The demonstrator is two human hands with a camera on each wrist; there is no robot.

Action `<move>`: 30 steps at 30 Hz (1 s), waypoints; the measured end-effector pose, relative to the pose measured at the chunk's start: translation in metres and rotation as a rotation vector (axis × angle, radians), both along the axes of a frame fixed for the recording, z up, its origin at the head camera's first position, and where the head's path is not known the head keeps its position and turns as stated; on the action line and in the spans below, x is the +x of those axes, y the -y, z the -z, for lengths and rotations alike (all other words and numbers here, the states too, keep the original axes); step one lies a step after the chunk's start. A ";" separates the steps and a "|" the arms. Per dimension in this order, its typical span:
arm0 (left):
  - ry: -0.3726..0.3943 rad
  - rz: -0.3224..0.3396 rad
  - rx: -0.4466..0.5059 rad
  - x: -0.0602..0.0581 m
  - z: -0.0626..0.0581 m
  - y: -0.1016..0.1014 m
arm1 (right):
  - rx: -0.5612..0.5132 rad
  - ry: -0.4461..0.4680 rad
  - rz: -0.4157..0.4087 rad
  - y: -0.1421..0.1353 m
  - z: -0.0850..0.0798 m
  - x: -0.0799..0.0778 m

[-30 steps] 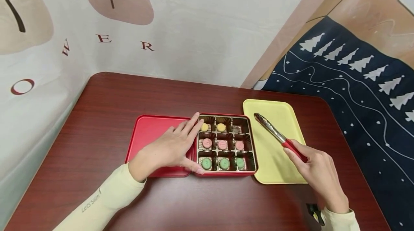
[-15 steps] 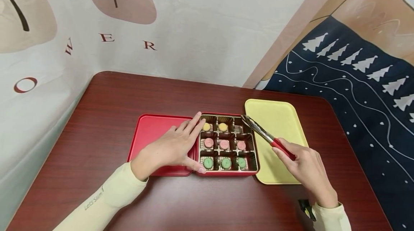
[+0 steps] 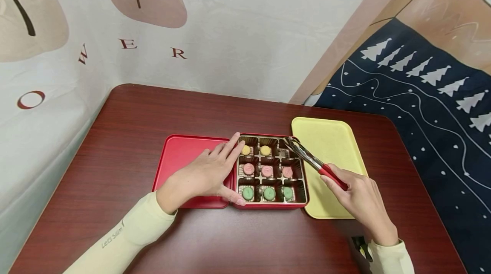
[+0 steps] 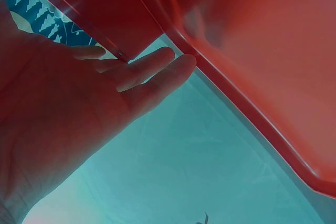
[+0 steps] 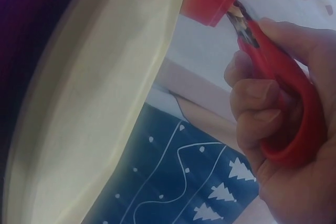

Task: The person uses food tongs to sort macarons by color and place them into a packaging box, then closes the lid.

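Note:
A red box (image 3: 272, 206) with a gold compartment insert holds yellow macarons (image 3: 265, 150) at the back, pink macarons (image 3: 267, 171) in the middle and green macarons (image 3: 269, 193) in front. My left hand (image 3: 205, 176) lies spread along the box's left side, fingers straight, thumb by the front left corner. My right hand (image 3: 362, 195) grips the red handle of metal-tipped tongs (image 3: 312, 161). Their tips reach into the back right compartment; whether anything is between them I cannot tell. In the right wrist view, fingers curl round the red tongs handle (image 5: 310, 124).
A red lid (image 3: 188, 150) lies left of the box, partly under my left forearm and hand. To the right is a yellow tray (image 3: 326, 133), touching or nearly touching the box. Everything stands on a dark wooden table (image 3: 264, 240), with printed cloths behind and at the right.
My right hand has moved the tongs left, from above the yellow tray to the box's back right compartment. The left hand stays on the box.

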State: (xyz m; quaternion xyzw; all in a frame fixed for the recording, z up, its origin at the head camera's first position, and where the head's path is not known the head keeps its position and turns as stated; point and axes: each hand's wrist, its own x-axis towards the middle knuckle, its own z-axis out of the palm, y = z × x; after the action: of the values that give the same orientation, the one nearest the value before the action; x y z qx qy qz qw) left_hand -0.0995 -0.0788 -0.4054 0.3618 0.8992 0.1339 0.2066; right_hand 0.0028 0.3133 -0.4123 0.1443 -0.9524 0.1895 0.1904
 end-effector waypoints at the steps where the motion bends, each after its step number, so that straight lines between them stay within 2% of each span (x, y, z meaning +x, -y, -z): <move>1: -0.001 0.001 -0.001 0.000 0.000 0.000 | 0.000 0.000 -0.005 0.000 0.000 0.000; 20: 0.018 -0.001 -0.014 -0.001 -0.001 -0.002 | 0.042 -0.031 -0.022 -0.003 0.003 0.002; 24: 0.023 -0.002 -0.014 -0.001 0.000 -0.004 | 0.041 -0.038 0.018 -0.003 0.004 0.004; 30: 0.021 -0.007 -0.002 -0.001 0.001 -0.001 | 0.027 -0.069 0.124 -0.003 0.007 0.005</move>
State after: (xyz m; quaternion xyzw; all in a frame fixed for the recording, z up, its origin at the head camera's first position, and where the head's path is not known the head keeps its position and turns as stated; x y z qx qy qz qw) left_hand -0.1005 -0.0780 -0.4059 0.3569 0.8984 0.1375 0.2158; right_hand 0.0074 0.3161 -0.4195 0.0939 -0.9548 0.1596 0.2324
